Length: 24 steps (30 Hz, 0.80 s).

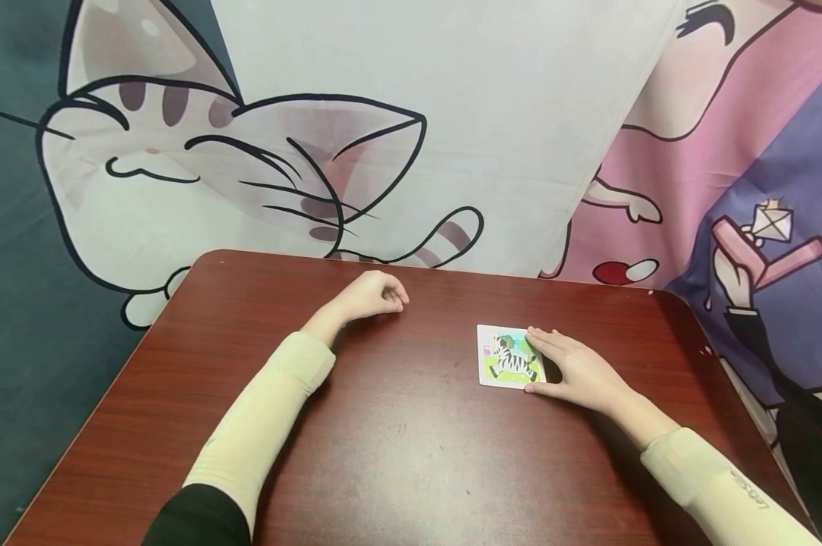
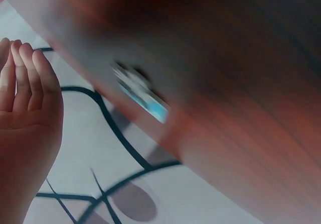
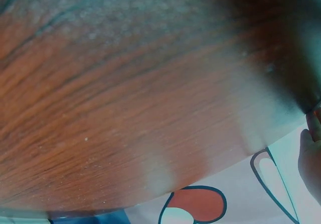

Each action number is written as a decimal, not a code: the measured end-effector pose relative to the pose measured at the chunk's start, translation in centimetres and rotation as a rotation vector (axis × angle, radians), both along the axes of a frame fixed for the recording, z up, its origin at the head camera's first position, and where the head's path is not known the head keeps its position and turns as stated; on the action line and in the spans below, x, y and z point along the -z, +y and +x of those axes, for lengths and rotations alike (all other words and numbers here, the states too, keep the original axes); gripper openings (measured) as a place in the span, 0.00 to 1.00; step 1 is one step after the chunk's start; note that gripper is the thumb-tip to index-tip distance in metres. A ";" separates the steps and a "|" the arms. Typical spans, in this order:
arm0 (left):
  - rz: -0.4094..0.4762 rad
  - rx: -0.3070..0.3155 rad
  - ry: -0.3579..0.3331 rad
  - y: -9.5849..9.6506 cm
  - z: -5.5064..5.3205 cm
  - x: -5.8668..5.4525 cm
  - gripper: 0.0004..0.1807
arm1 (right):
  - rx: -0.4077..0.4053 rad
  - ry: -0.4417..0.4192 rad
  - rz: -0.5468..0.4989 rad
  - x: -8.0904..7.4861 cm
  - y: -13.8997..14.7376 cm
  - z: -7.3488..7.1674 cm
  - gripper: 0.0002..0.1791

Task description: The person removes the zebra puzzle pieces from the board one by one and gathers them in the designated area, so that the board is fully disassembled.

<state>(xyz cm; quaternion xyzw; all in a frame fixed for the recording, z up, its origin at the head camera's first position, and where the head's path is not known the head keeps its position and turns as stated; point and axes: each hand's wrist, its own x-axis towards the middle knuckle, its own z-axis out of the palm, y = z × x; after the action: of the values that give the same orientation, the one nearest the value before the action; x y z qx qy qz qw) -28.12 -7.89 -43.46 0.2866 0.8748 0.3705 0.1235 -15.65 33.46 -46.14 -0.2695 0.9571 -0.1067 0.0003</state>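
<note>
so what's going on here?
A person at a reddish-brown wooden table is handling a zebra picture card. Their right hand holds it, thumb and fingers at its right-hand corners. The card is picture side up; I can't tell if it's flat on the wood or slightly raised. The left hand is loosely curled near the table's far edge, apart from the card, with nothing visible in it.

1. A pale cream, tube-shaped fabric left sleeve has a thicker, bulging cuff beside the bare left hand.
2. Black fabric borders the left sleeve at its other end.
3. Right of the left sleeve, a matching right sleeve bears small grey lettering, partly illegible.
</note>
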 end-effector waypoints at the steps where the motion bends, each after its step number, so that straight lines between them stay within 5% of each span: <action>1: 0.003 0.005 -0.004 0.5 0.0 0.0 0.08 | 0.000 0.000 0.000 0.0 0.0 0.0 0.51; 24: 0.016 0.117 0.018 10.4 1.0 0.0 0.06 | 0.015 -0.017 0.013 0.1 0.2 0.0 0.52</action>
<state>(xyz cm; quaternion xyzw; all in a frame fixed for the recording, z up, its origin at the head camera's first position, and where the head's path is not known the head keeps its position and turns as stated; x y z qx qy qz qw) -27.11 2.50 -43.47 0.3415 0.8547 0.3670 0.1349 -15.68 33.64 -46.23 -0.2614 0.9597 -0.1026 0.0092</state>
